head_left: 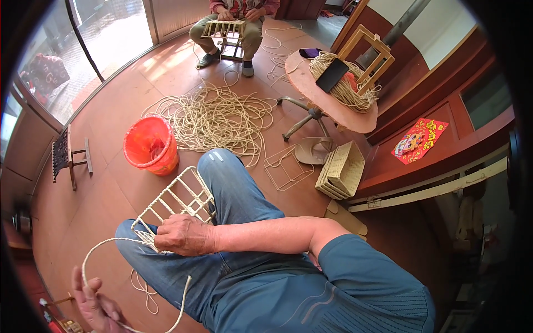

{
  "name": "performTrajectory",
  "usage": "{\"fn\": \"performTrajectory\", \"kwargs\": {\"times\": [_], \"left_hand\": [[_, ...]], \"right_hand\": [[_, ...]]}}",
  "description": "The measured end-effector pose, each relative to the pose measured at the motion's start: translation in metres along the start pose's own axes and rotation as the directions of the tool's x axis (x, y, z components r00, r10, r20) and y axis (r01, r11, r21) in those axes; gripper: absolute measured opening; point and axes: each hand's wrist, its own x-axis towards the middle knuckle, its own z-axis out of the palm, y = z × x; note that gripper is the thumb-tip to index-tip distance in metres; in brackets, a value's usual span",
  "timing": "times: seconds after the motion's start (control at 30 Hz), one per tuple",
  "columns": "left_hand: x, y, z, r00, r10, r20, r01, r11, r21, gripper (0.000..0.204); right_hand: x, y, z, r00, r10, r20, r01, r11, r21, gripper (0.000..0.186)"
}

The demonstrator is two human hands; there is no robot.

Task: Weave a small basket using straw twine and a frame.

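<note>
A cord-wrapped basket frame (pixel 173 195) with open, ladder-like sides rests tilted on my lap, against my raised knee. My right hand (pixel 186 235) is closed over its near edge, where several strands are woven close together; my fingertips are hidden underneath. From this edge a pale twisted cord (pixel 100 242) arcs out to the left and down to my left hand (pixel 95 304). There it passes between my loosely bent fingers and comes out below the palm. Its loose end (pixel 188 279) curves back up beside my thigh.
Beyond my knees lie a red bucket (pixel 150 145) and a large tangle of cord (pixel 214 119). A round table (pixel 302 77) at right carries coiled cord and phones. Stacked woven baskets (pixel 343 172) and a bare wire frame (pixel 286 172) are nearby. Another person (pixel 233 28) sits ahead with a similar frame.
</note>
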Motion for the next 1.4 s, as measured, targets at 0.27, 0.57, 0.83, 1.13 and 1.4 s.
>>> {"fn": "performTrajectory", "kwargs": {"times": [0.27,0.57,0.83,1.13,1.4], "left_hand": [[-0.024,-0.091,0.041,0.978,-0.198,0.06,0.205,0.885,-0.418,0.036],[-0.053,-0.163,0.08,0.851,-0.464,0.248,0.52,0.67,-0.53,0.027],[-0.065,-0.172,0.113,0.977,-0.212,0.012,0.211,0.965,-0.154,0.031],[-0.059,-0.181,0.113,0.993,0.112,-0.044,-0.089,0.932,0.35,0.039],[-0.044,-0.182,0.122,0.96,0.278,-0.014,-0.24,0.852,0.464,0.023]], "right_hand": [[0.003,0.004,0.0,0.984,-0.082,0.16,0.1,0.989,-0.108,0.023],[0.026,-0.016,-0.011,0.916,0.17,0.363,-0.13,0.983,-0.133,0.013],[0.025,-0.016,-0.012,0.892,0.219,0.395,-0.189,0.975,-0.114,0.019],[0.032,-0.024,-0.014,0.85,0.323,0.416,-0.302,0.946,-0.117,0.025],[0.037,-0.024,-0.016,0.811,0.39,0.437,-0.412,0.91,-0.048,0.038]]}}
